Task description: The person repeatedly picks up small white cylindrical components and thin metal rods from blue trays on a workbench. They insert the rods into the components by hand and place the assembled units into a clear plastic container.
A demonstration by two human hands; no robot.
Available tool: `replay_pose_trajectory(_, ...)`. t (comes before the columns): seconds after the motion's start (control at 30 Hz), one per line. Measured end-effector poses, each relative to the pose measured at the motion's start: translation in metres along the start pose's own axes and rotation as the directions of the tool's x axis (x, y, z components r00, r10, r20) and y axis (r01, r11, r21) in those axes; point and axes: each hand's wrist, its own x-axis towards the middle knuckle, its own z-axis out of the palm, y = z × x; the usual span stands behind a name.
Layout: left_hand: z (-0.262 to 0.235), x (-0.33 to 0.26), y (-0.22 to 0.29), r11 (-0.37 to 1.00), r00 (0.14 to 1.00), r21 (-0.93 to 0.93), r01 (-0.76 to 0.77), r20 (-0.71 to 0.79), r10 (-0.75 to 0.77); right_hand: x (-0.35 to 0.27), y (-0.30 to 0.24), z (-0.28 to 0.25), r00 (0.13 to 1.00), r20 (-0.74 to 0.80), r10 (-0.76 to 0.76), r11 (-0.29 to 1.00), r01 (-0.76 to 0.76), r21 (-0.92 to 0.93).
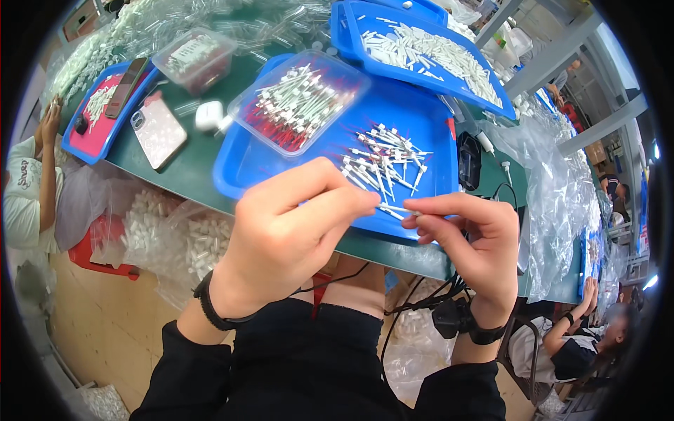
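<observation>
Between my two hands, just above the near edge of a blue tray (235, 165), is a thin white stick (395, 208). My left hand (291, 224) pinches its left end, and my right hand (474, 235) grips the right end between thumb and fingers. The fingertips partly cover both ends. Beyond my fingers, a loose pile of slim white sticks with fine red strands (382, 158) lies in the tray. A clear plastic box (246, 112) stands at the tray's left part, holding many similar sticks with red ends.
A second blue tray (484, 105) with white tubes overlaps the far side. To the left are a pink phone (159, 131), a white earphone case (208, 116), another clear box (223, 52) and a red-lined tray (88, 144). Co-workers sit at left and right. Cables hang below the table.
</observation>
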Motion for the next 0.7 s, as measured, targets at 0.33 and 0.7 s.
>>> replay_pose_trajectory(0.33,0.003,0.001,0.000,0.947,0.985,-0.276,0.166,-0.002,-0.173,0.008,0.000,0.020,0.879,-0.061,-0.473,0.779,0.385,-0.495)
replay_pose_trajectory(0.7,-0.003,0.000,-0.005,0.981,0.996,-0.172,0.086,-0.025,-0.091,0.015,0.005,0.029,0.839,-0.079,-0.538,0.781,0.461,-0.422)
